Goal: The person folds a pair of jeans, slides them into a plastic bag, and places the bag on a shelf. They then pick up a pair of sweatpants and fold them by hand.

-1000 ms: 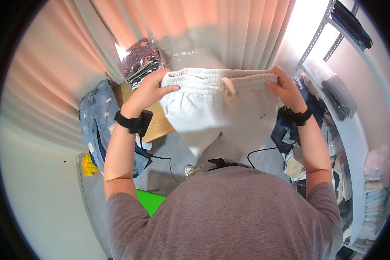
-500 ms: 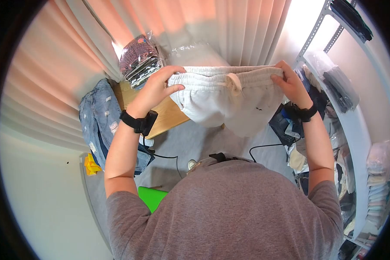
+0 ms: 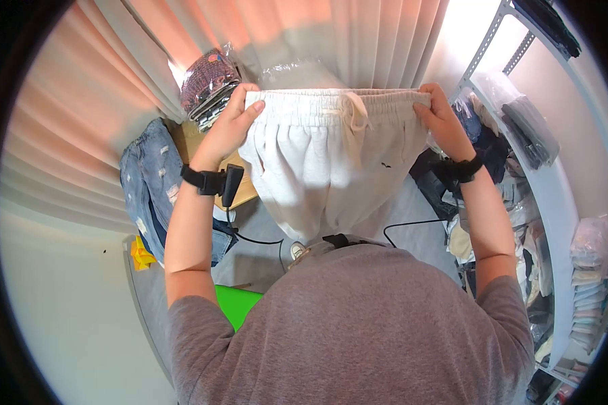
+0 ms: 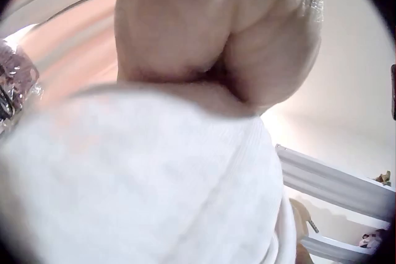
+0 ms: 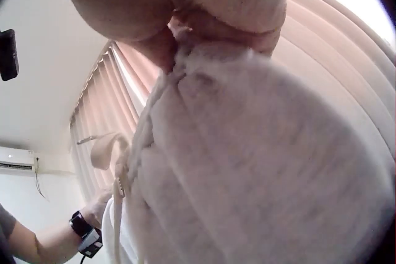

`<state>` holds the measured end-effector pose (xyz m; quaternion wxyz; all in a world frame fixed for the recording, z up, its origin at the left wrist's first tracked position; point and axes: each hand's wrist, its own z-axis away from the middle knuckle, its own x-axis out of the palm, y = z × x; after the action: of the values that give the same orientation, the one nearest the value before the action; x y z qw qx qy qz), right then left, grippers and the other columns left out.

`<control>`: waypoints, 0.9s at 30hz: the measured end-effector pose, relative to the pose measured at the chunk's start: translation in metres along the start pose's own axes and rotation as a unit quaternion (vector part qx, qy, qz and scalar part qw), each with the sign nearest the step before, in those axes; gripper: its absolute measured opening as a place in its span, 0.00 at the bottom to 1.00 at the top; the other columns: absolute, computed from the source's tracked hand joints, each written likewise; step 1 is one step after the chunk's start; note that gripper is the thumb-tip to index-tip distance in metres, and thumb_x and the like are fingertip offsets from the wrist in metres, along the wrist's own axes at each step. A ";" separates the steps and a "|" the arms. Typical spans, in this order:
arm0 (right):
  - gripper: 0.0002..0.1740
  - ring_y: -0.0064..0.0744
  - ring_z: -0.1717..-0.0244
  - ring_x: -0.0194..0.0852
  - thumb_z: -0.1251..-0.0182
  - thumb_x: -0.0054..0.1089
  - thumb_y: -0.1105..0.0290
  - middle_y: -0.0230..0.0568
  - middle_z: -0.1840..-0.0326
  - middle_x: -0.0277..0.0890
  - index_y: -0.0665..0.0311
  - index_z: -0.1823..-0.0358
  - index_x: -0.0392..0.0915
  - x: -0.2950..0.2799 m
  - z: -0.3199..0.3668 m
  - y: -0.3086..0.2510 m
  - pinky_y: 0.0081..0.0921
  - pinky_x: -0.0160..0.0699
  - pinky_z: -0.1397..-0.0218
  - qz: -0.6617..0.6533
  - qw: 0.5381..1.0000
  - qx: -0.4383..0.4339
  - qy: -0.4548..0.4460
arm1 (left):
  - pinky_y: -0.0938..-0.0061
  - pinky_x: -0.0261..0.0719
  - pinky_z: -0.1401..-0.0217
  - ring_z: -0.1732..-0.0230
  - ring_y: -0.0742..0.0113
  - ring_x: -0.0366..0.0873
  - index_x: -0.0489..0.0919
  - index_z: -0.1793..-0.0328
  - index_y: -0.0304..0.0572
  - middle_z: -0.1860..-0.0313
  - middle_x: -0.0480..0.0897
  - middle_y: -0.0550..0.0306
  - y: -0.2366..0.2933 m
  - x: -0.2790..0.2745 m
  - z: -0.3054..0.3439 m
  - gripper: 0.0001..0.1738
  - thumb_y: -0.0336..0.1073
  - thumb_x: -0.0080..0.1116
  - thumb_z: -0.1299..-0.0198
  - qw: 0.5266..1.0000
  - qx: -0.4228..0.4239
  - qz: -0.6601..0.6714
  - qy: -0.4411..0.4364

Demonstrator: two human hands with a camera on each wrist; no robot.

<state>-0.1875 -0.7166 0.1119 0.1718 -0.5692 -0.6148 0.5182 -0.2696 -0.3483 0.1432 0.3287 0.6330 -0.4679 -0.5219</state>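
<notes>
A pair of pale drawstring pants [image 3: 324,158] hangs between my two hands, its elastic waistband stretched wide. My left hand [image 3: 235,120] grips the waistband at its left end, thumb in front. At the other end my right hand [image 3: 443,123] pinches the band the same way. The tied drawstring [image 3: 355,116] dangles at the front, right of the middle, and a small dark mark shows on the cloth below it. In the left wrist view the pale cloth [image 4: 154,171] fills the lower part under the hand. The right wrist view shows gathered cloth [image 5: 260,152] below the fingers.
A wooden table [image 3: 248,192] stands behind the left arm, with ripped jeans [image 3: 152,179] beside it. Plastic-wrapped clothes [image 3: 209,81] lie by the curtain [image 3: 304,40]. Metal shelving [image 3: 554,216] with bagged garments lines the right, near piled clothes [image 3: 493,152]. A green object [image 3: 236,305] is at lower left.
The pants swung up and away, then dropped down to hang longer toward my body. Both hands rose slightly and keep hold of the waistband, which is now pulled straighter.
</notes>
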 end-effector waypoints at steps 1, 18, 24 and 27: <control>0.10 0.17 0.61 0.62 0.32 0.48 0.72 0.30 0.63 0.66 0.63 0.52 0.64 0.005 -0.003 0.004 0.16 0.64 0.57 -0.008 0.999 -0.011 0.040 | 0.81 0.63 0.46 0.52 0.78 0.65 0.68 0.46 0.38 0.58 0.71 0.62 -0.028 -0.002 -0.011 0.16 0.38 0.52 0.35 0.999 0.040 0.034 -0.005; 0.15 0.26 0.61 0.76 0.38 0.59 0.70 0.38 0.56 0.78 0.71 0.52 0.76 0.019 -0.012 0.039 0.22 0.74 0.54 -0.258 0.929 0.264 -0.023 | 0.74 0.77 0.58 0.65 0.67 0.81 0.81 0.62 0.32 0.65 0.84 0.52 -0.059 0.052 -0.042 0.13 0.31 0.65 0.54 0.993 -0.033 -0.039 0.103; 0.15 0.24 0.65 0.76 0.37 0.58 0.68 0.38 0.61 0.80 0.71 0.54 0.77 0.079 0.007 0.041 0.23 0.74 0.59 -0.180 0.941 0.169 0.231 | 0.65 0.75 0.58 0.63 0.48 0.78 0.76 0.62 0.33 0.67 0.80 0.43 -0.027 0.146 -0.040 0.14 0.33 0.63 0.52 0.945 0.044 -0.023 0.324; 0.15 0.22 0.64 0.75 0.35 0.56 0.66 0.39 0.62 0.80 0.72 0.54 0.76 0.110 0.018 0.027 0.22 0.73 0.59 -0.174 0.941 0.134 0.258 | 0.64 0.72 0.57 0.62 0.48 0.74 0.72 0.62 0.33 0.66 0.76 0.43 -0.020 0.194 -0.020 0.13 0.32 0.61 0.50 0.965 0.060 -0.061 0.248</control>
<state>-0.2197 -0.6330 0.0406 0.4866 -0.5394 -0.5639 0.3928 -0.2413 -0.5238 0.0613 0.3636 0.7882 -0.3627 -0.3391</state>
